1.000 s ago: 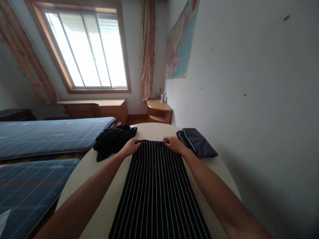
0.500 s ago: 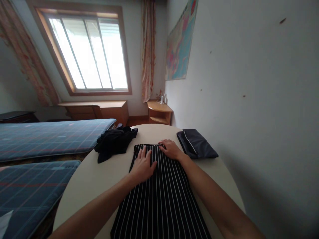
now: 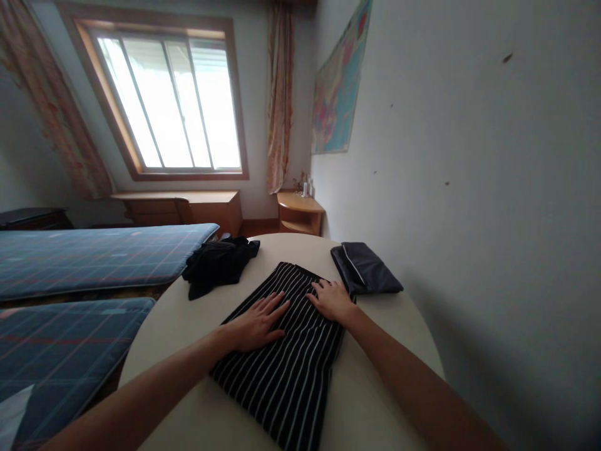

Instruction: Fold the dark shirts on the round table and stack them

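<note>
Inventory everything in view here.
Striped cloth: one, black-white, on table
Table: one, cream, centre
Rumpled cloth: one pile, black, table's left
Folded cloth: one, grey, table's right
Mattresses: two, blue plaid, left
Window: one, brown-framed, far wall
Curtains: two, pinkish, flanking window
Map: one, multicoloured, right wall
Desk: one, brown, below window
Shelf: one, brown, far corner
Small items: uncertain, whitish, on shelf
Furniture: one, dark, far left
Unclear item: one, white, lower left
Left hand, right hand: one each, on striped cloth
</note>
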`<state>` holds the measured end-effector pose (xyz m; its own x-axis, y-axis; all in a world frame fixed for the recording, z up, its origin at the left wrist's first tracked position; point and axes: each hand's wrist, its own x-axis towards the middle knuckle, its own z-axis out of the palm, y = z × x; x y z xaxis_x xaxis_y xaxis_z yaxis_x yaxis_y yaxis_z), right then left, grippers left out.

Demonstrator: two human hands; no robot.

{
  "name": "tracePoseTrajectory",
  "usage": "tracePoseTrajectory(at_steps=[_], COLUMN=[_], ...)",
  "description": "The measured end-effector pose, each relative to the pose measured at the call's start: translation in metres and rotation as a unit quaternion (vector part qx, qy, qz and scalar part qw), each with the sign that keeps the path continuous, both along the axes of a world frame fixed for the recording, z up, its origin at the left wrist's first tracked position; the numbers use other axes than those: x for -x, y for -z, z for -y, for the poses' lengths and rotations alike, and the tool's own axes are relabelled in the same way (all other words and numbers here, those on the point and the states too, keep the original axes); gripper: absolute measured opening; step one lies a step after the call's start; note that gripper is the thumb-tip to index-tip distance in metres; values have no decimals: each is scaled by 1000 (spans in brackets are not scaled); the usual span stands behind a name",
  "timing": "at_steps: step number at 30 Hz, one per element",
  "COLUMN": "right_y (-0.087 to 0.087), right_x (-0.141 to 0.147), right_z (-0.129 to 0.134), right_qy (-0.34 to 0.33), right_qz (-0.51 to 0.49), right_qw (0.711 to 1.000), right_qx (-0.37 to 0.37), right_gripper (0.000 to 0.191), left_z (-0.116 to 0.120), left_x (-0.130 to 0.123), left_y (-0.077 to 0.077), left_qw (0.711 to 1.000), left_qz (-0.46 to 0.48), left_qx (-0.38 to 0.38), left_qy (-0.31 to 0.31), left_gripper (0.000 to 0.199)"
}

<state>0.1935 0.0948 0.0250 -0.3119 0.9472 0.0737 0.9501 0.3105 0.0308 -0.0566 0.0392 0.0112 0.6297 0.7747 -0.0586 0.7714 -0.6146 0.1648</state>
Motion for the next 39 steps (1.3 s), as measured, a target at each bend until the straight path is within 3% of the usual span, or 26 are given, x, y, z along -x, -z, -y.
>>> tracePoseTrajectory(at_steps=[6, 9, 13, 15, 17, 19, 21, 24, 30, 32, 35, 39], right_y=[-16, -23, -34, -36, -32, -21, -6, 14, 30, 31, 33, 33], right_x=[8, 13, 23, 31, 39, 44, 46, 42, 27, 24, 22, 15], right_z=[55, 75, 89, 89, 83, 74, 63, 49, 35, 33, 31, 30], right_qy=[106, 129, 121, 82, -1, -95, -136, -112, -86, -79, -70, 4], right_qz=[57, 76, 63, 20, -32, -78, -102, -115, -138, -146, -152, -146], right_qw=[992, 987, 990, 996, 999, 992, 985, 984, 986, 986, 985, 989], right_qx=[24, 63, 34, -14, -43, -22, 34, 78, 42, 32, 28, 37], right_gripper=[55, 50, 43, 45, 51, 57, 62, 67, 63, 61, 62, 68], left_z=[20, 34, 40, 39, 38, 36, 33, 23, -15, -27, -38, -40], left_x=[-8, -19, -25, -25, -24, -24, -23, -21, -13, -11, -9, -5], left_y=[-10, -4, 6, 9, 13, 16, 19, 20, 13, 12, 17, 24], left_qw=[971, 958, 960, 963, 965, 967, 968, 970, 980, 976, 949, 931], left_qz=[-86, -81, -57, -44, -29, -12, 5, 35, 100, 84, 50, 45], left_qx=[-121, -107, -59, -57, -69, -85, -99, -108, -96, -83, -69, -105], left_qy=[-189, -255, -267, -259, -251, -241, -231, -213, -140, -185, -304, -346], left_gripper=[61, 65, 71, 73, 73, 69, 64, 57, 50, 52, 62, 63])
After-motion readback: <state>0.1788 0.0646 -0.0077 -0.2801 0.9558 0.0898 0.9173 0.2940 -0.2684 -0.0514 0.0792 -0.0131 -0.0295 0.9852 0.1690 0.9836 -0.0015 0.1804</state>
